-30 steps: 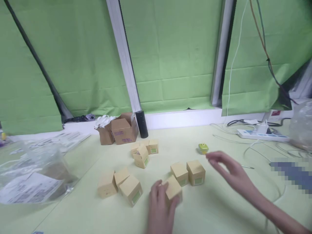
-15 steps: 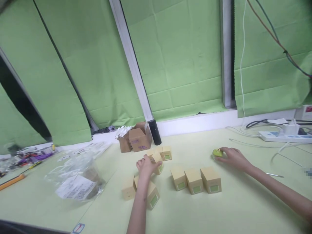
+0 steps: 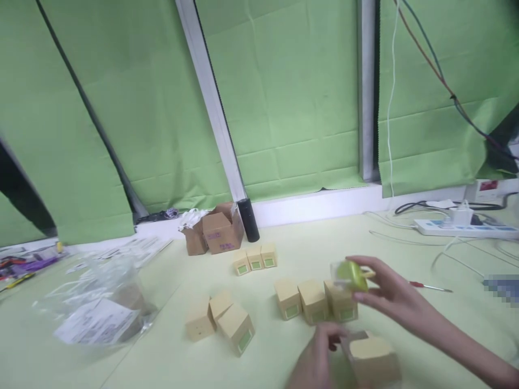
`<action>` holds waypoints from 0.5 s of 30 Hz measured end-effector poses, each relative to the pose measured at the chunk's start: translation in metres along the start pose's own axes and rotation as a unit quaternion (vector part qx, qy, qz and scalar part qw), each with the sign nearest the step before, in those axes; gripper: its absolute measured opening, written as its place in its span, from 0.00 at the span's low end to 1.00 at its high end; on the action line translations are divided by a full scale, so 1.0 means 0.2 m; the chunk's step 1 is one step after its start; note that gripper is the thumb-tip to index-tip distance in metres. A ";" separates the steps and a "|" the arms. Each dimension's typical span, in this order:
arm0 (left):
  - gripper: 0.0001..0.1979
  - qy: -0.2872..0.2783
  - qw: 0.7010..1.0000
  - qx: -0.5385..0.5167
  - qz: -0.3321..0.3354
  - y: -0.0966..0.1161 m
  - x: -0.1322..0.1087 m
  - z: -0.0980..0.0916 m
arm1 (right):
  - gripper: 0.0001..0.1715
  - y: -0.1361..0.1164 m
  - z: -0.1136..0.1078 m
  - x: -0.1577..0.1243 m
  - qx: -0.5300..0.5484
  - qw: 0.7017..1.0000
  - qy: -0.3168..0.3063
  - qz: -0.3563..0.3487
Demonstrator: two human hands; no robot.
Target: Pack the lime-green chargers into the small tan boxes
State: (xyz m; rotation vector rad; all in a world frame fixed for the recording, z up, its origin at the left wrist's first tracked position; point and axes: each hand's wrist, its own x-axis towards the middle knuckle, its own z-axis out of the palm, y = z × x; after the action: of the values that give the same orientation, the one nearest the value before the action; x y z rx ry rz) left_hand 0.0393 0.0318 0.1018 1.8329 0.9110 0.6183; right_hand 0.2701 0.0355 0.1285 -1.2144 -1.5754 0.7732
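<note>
Since half a second ago: left hand [image 3: 318,356] pulled back from the far cluster to the near edge with a small tan box [image 3: 371,359] now in its grip, right hand [image 3: 389,294] lifted off the table carrying the small green object [image 3: 351,273] it was touching. From the left: clear plastic bag [image 3: 95,308] with a printed sheet inside at nine o'clock on the pale green table [image 3: 162,351]; loose trio of boxes [image 3: 221,321] lying at odd angles; brown cartons [image 3: 213,232] and a black cylinder [image 3: 248,220] toward twelve o'clock by the wall; neat far row of three boxes [image 3: 255,259]; nearer row of three boxes [image 3: 314,300] at centre. At six o'clock, left fingers curled on the tan box, its flap seemingly open toward the hand, blur hiding detail. Just above the near row's right end, right fingertips pinched on the green object, which appears wrapped in clear film. Red-handled tool [image 3: 430,286] and power strip [image 3: 466,229] toward three o'clock. Likely trouble: green object slipping from a light fingertip pinch, or catching on the flap and tipping the box; a sweeping forearm knocking the near row askew.
</note>
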 end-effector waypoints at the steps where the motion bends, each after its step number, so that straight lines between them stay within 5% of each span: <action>1: 0.33 0.005 0.999 -0.029 -0.021 -0.06 0.02 0.05 | 0.27 -0.02 0.04 -0.04 0.018 0.999 -0.035 0.014; 6: 0.27 0.082 0.988 -0.132 0.025 -0.22 0.00 0.13 | 0.32 -0.05 0.09 -0.19 -0.022 0.991 -0.125 0.051; 15: 0.29 0.141 0.974 0.010 0.175 -0.30 -0.03 0.22 | 0.29 -0.14 0.08 -0.19 -0.136 0.971 -0.182 0.076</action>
State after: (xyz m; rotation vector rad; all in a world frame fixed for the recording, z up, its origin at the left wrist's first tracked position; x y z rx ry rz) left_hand 0.0492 0.0194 0.0289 1.9724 0.7793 1.1146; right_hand 0.2470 -0.0081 0.1363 -1.4654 -1.9542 0.9416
